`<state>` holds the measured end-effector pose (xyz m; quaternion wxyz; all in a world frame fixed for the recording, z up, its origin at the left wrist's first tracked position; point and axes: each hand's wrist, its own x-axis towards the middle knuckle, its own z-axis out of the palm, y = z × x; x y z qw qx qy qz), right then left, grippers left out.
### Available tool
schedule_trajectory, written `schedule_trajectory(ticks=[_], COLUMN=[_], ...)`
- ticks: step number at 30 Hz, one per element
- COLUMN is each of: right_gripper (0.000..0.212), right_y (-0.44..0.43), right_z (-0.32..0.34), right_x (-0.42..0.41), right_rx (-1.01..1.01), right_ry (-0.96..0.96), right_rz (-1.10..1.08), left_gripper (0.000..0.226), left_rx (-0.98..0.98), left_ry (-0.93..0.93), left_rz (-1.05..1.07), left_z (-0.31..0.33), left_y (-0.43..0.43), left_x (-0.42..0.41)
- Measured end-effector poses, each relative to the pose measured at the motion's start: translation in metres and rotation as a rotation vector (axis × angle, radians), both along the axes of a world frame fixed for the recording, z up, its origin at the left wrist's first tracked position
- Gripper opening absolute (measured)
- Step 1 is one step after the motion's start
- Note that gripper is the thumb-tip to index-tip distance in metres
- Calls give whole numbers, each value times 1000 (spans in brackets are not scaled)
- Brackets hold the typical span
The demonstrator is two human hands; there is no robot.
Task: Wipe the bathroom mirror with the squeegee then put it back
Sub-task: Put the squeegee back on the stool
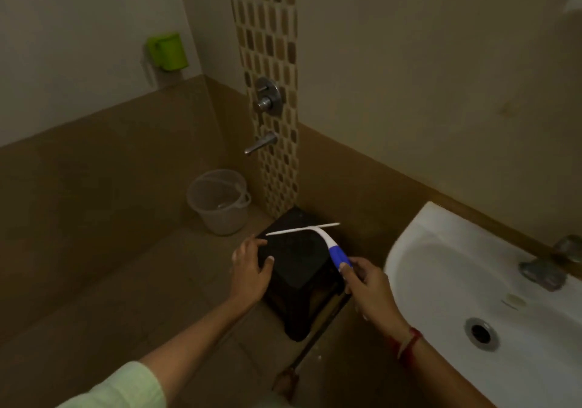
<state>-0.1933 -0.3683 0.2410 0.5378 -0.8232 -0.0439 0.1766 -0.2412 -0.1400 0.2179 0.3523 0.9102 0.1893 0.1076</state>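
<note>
Dim bathroom shot, looking down into the corner. The squeegee [318, 237] is in the lower middle of the frame, held over a black stool [302, 269] that sits on the floor [151, 281] against the wall. The right hand [371, 285] has the near end of the blue grip, fingers [348, 264] curled round and pinching it. The handle's long axis runs from that hand up and to the left, away from the camera, curving from blue into white and meeting the blade. The blade is a thin white bar lying nearly level across the frame, left end a bit lower than the right, hanging just over the stool's far edge; can't tell whether it actually touches the top. The left hand [252, 269] rests on the stool's left side, fingers spread, thumb on the top surface. There's a red thread band [407, 343] on the right wrist and a pale green sleeve [126, 388] at the bottom left. White sink [441, 250] fills the lower right, just beside the right hand. A clear bucket [217, 201] stands left of the stool under a wall tap [261, 143], and a green cup [167, 50] hangs on the wall in the upper left.
</note>
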Motion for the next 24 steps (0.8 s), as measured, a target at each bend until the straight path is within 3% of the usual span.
schedule_trajectory(ticks=[2, 6, 15, 24], right_gripper=[21, 21, 24, 23], right_y=[21, 60, 139, 186], right_z=[-15, -51, -173, -276], right_x=[14, 47, 137, 202], right_rx=[-19, -75, -246, -198], right_ry=[50, 141, 263, 258], right_rz=[-17, -85, -152, -262], left_gripper=[56, 32, 39, 42], left_rx=[-15, -11, 158, 108], left_ry=[61, 159, 218, 344], left_rz=[-18, -98, -339, -250], left_z=[-16, -46, -125, -237], left_y=[11, 30, 98, 113], left_x=[13, 40, 156, 194])
